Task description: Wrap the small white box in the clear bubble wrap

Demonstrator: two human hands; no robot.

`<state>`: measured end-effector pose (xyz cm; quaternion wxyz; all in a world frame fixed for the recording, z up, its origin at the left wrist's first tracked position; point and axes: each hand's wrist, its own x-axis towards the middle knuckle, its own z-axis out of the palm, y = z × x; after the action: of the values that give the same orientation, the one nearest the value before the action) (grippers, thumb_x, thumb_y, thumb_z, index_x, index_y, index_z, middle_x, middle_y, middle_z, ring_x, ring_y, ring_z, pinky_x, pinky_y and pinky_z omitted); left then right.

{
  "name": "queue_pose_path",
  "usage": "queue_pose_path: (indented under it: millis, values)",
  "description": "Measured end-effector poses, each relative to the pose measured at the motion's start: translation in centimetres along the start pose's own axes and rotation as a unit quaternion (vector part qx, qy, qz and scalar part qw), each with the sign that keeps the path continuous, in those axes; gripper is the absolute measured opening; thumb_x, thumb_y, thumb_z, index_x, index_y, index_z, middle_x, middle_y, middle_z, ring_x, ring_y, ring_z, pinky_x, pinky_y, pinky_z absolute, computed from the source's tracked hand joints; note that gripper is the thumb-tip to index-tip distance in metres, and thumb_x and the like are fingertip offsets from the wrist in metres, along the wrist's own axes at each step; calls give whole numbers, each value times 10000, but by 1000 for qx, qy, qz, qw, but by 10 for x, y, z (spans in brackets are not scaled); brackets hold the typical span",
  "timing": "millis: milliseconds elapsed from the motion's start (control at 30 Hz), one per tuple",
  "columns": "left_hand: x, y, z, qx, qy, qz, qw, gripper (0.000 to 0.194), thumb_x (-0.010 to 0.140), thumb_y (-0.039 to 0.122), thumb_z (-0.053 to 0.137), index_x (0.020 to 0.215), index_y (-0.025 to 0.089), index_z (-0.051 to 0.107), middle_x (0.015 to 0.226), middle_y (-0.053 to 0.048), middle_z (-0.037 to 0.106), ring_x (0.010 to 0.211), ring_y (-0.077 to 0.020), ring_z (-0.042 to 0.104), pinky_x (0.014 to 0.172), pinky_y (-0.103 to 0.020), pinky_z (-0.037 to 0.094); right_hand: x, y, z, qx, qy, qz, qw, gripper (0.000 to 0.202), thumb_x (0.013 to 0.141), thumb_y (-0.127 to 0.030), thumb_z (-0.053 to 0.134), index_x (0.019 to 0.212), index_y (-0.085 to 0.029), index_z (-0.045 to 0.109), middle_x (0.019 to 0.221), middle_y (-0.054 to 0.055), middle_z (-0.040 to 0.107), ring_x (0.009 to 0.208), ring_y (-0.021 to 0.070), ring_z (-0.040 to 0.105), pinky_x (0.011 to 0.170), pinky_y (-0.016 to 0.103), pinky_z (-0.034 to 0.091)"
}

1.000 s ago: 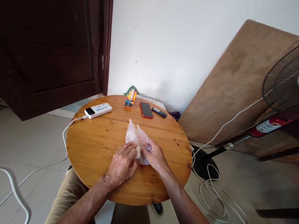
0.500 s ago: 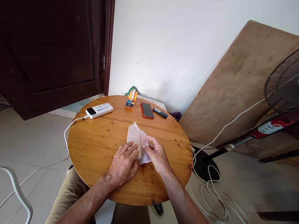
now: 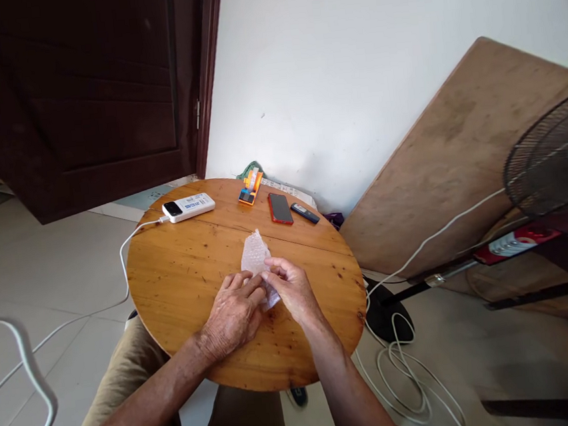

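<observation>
Two hands are on the bubble wrap right now, sitting around the middle of the round wooden bench, with the left hand laid over its near left part, fingers loosely curved and pressing down, and the right hand pinching its right edge between thumb and fingers. Further back, behind the wrap, there's an orange tape dispenser, then a red-edged phone and a small dark handset just beside it, while a white power bank with a cable plugged in sits off to the left.
</observation>
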<state>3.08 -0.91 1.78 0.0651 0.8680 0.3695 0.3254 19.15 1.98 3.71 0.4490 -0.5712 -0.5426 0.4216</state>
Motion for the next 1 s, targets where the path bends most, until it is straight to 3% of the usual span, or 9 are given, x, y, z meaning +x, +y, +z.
queue_pose_path:
  millis: [167, 333, 633, 767, 1000]
  values:
    - [-1, 1, 5, 12, 25, -3, 1000, 258, 775, 63, 550, 986, 186, 633, 1224, -105, 596, 1151, -286, 475, 943, -448, 440, 3, -6, 5, -62, 9, -31, 998, 302, 698, -308, 633, 960, -169, 691, 706, 3, 658, 628, 149, 586, 600, 261, 473]
    - [-4, 5, 8, 19, 56, -37, 998, 259, 758, 57, 545, 957, 184, 650, 1119, -119, 583, 991, -275, 504, 842, -431, 487, 3, -9, 7, -108, 0, -42, 993, 297, 729, -299, 593, 976, -168, 694, 695, 11, 671, 621, 157, 606, 586, 263, 482]
    - [-5, 6, -4, -114, 117, -12, 986, 144, 809, 104, 538, 870, 183, 642, 972, -79, 636, 953, -228, 560, 865, -368, 491, -13, -17, -5, -42, -85, 9, 995, 392, 796, -237, 486, 1172, -184, 581, 940, 48, 713, 569, 115, 600, 517, 241, 489]
    - [-7, 5, -3, -140, 120, -20, 983, 151, 786, 84, 538, 816, 193, 639, 977, -65, 637, 966, -219, 567, 876, -358, 482, -15, -13, -6, -69, -111, -32, 991, 453, 752, -157, 499, 1197, -186, 581, 1031, 55, 698, 703, 122, 624, 625, 245, 506]
    - [-9, 5, 3, -199, 156, -105, 962, 144, 744, 86, 533, 818, 195, 590, 1010, -58, 620, 915, -190, 600, 809, -310, 504, -22, -14, 3, -194, -106, -104, 970, 592, 707, -61, 496, 1274, -224, 549, 1073, 20, 672, 597, 90, 527, 643, 249, 483]
